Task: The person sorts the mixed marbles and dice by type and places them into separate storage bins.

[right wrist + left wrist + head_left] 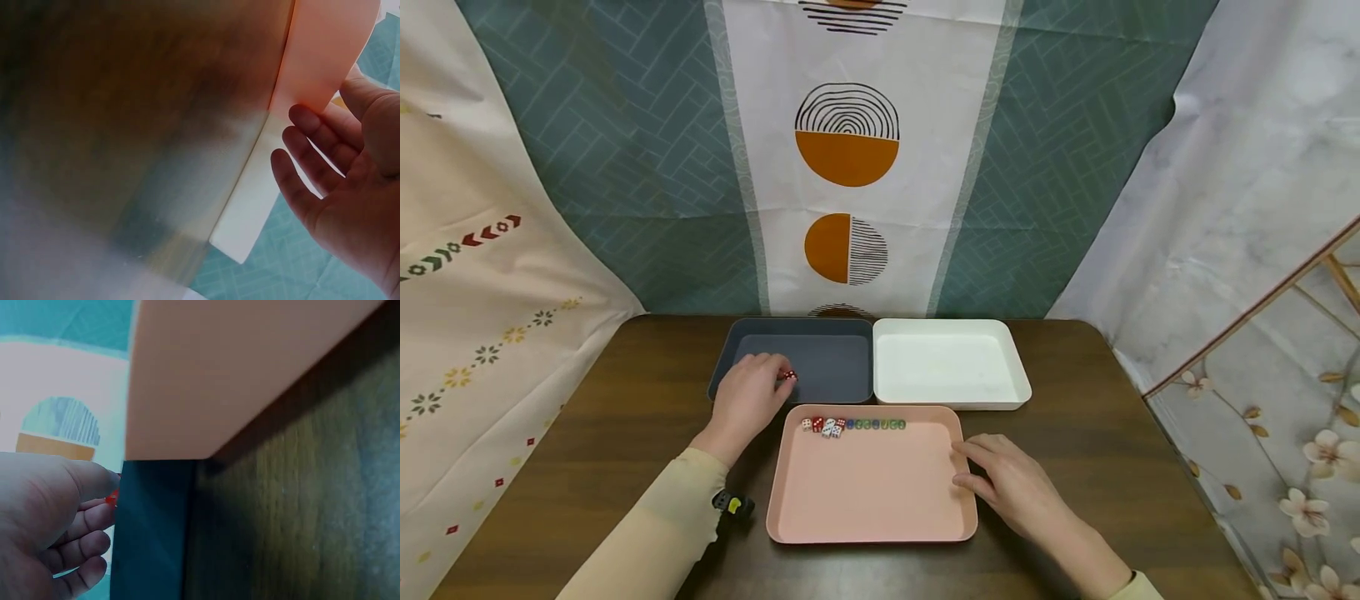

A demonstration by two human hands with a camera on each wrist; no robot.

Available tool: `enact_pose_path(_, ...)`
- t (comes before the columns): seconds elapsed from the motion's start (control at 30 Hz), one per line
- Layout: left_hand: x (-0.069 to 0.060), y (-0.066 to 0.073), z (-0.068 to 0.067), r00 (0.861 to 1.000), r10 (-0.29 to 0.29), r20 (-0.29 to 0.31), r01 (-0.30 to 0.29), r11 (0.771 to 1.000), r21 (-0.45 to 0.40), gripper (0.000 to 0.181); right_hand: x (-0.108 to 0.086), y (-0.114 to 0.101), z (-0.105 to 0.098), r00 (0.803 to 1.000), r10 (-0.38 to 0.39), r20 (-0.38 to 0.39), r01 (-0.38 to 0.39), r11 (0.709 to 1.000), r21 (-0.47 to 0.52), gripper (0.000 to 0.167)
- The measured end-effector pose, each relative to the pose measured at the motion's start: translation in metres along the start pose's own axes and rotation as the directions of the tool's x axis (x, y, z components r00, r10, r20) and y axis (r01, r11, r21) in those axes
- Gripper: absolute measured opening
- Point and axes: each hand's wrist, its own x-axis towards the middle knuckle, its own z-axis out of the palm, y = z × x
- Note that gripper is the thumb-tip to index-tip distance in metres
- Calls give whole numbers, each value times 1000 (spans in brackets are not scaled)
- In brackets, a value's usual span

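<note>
Over the dark grey tray (pixel 835 367), my left hand (pixel 748 404) pinches a red die (pixel 788 376) with white dots between thumb and fingers. In the left wrist view only a sliver of this red die (pixel 111 499) shows past the thumb. A pink tray (pixel 872 492) lies nearer to me. Along its far side sit several red and white dice (pixel 817 424), with a row of small blue and green glass pieces (pixel 876 424) to their right. My right hand (pixel 1011 479) rests at the pink tray's right rim, its fingers loosely extended and holding nothing.
A white tray (pixel 951 362) stands right of the dark grey one, side by side at the back of the brown wooden table (pixel 1075 417). Behind the table hangs a patterned cloth (pixel 917 233). A dark band with a yellow part (pixel 730 503) is at the left wrist.
</note>
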Motion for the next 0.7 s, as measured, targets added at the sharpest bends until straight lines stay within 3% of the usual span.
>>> enact_pose_path(0.33, 14, -1, 9, 997, -26, 77, 24, 999, 28, 12, -1, 1, -1, 1000, -3, 3, 3, 1000, 12, 43)
enact_pose_path(0.7, 19, 0, 13, 986, -43, 159, 31, 996, 78, 13, -1, 0, 0, 1000, -11, -16, 11, 1000, 14, 42)
